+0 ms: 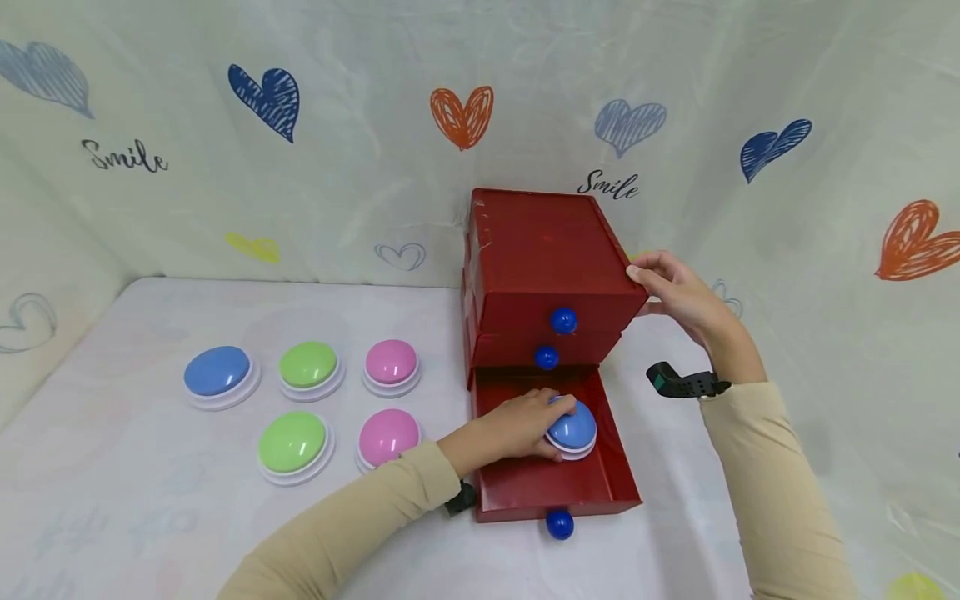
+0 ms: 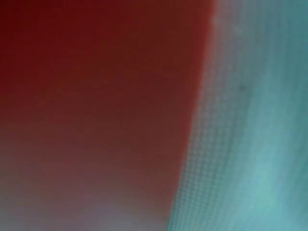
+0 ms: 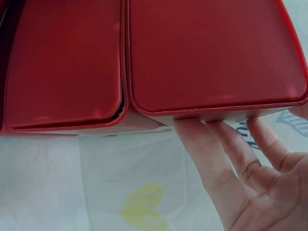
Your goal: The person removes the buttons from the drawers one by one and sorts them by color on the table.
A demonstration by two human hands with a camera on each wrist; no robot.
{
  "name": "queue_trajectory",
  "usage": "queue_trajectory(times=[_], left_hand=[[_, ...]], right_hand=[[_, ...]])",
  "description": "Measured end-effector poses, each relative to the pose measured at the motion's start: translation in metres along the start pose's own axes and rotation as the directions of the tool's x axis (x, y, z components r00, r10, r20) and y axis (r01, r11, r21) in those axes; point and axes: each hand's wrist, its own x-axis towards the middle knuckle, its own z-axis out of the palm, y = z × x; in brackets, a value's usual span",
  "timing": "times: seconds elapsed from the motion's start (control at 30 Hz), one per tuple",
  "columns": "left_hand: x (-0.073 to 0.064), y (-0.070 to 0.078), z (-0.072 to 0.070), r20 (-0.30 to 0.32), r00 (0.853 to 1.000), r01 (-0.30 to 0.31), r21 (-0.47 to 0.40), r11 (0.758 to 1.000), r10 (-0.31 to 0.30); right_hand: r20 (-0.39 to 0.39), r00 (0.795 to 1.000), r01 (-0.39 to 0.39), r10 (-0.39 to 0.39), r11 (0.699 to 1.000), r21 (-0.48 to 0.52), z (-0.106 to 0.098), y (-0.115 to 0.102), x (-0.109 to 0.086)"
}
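In the head view my left hand (image 1: 517, 425) grips a blue dome push button (image 1: 574, 427) with a white base, inside the pulled-out bottom drawer (image 1: 517, 492) of a red cabinet. Its thumb and fingers lie around the dome's left side. My right hand (image 1: 686, 300) rests on the upper right front corner of the red drawer cabinet (image 1: 540, 242), thumb on the top edge. From the right wrist, its straight fingers (image 3: 211, 159) press against the cabinet's side. The left wrist view is a blur of red drawer wall (image 2: 96, 72) beside a pale surface.
Left of the cabinet, the white table (image 1: 150, 467) holds another blue button (image 1: 217, 371), two green buttons (image 1: 307, 364) and two pink buttons (image 1: 391, 362). Two upper drawers with blue knobs (image 1: 564, 321) are closed. Behind hangs a pale curtain (image 1: 337, 167) with printed hearts.
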Motion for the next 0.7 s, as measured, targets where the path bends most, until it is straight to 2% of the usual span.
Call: queue_trajectory(times=[0.47,0.7], left_hand=[[0.007,-0.0007,0.0055,0.018,1.0,-0.014,0.062,0.998,0.012],[0.0062,-0.0016,0.002,0.025,0.999,-0.026,0.032,0.999,0.025]], right_hand=[[-0.041,0.999,-0.015,0.015,1.0,-0.016,0.0017,-0.0011,-0.0013],[-0.006,1.0,-0.007,0.007,1.0,0.013,-0.0009,0.0003,-0.0002]])
